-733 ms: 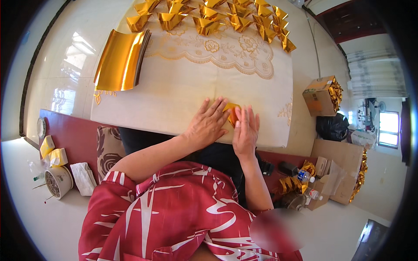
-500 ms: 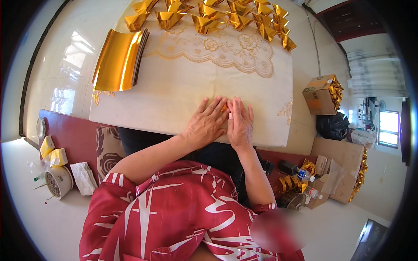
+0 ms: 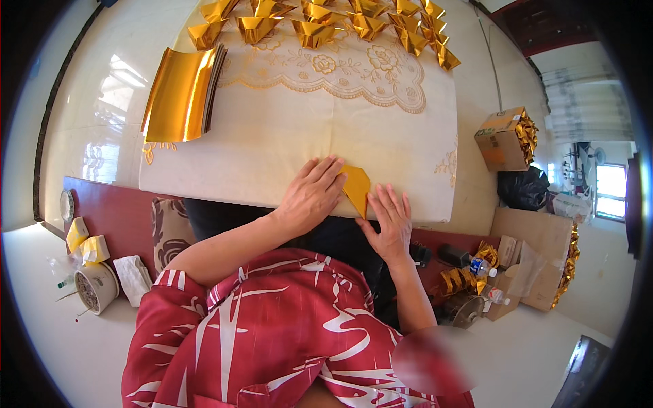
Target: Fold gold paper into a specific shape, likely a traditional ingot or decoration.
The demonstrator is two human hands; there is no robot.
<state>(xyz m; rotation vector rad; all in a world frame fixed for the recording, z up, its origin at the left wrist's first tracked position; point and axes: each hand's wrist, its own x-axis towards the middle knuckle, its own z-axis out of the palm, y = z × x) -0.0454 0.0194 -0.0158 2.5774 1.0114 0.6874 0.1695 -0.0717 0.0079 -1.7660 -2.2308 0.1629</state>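
Observation:
A small piece of gold paper (image 3: 356,189), folded to a pointed shape, lies on the cream tablecloth (image 3: 258,163) near the table's front edge. My left hand (image 3: 313,192) rests flat beside it, fingertips at its left edge. On the other side is my right hand (image 3: 389,223), its fingers stretched out and the thumb at the paper's lower tip. A stack of shiny gold sheets (image 3: 178,95) lies at the table's left. Several folded gold paper ingots (image 3: 316,32) stand in rows along the far side.
An open cardboard box (image 3: 501,141) filled with gold paper stands on the floor at the right, a black plastic bag (image 3: 522,189) below it. Bottles (image 3: 481,266) and a larger carton (image 3: 534,251) are at the lower right. A bucket (image 3: 96,287) stands at the lower left.
My hands have moved apart, the right one lower and to the right. The folded gold paper, mostly covered before, now shows between them.

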